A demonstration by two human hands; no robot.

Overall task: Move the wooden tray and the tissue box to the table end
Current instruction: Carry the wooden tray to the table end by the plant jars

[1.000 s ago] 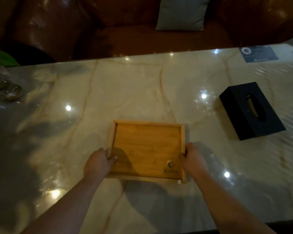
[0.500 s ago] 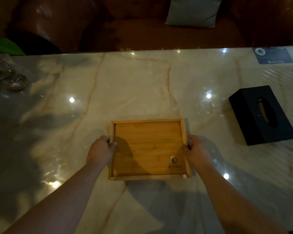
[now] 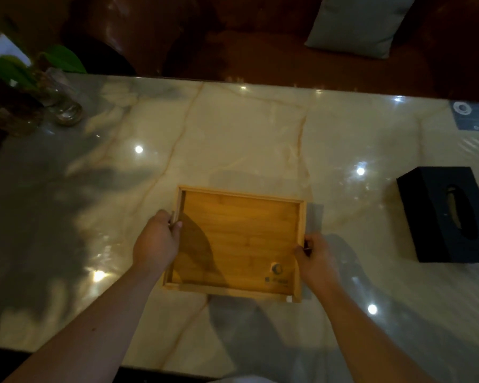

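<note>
A shallow wooden tray (image 3: 241,239) with a small round mark near its front right corner is in the middle of the marble table (image 3: 246,139). My left hand (image 3: 156,243) grips its left rim and my right hand (image 3: 317,258) grips its right rim. The tray looks slightly raised, with a shadow beneath its right side. A black tissue box (image 3: 451,214) with an oval slot lies on the table to the right, apart from the tray and both hands.
Glass jars (image 3: 64,106) with a green plant (image 3: 25,64) stand at the far left of the table. A dark card (image 3: 473,116) lies at the far right. Behind the table are a brown leather sofa (image 3: 233,37) and a grey cushion (image 3: 357,23).
Both hands slid forward along the tray's side rims and closed on them. The tray has turned a little and appears lifted. The view has shifted left, showing more of the plant.
</note>
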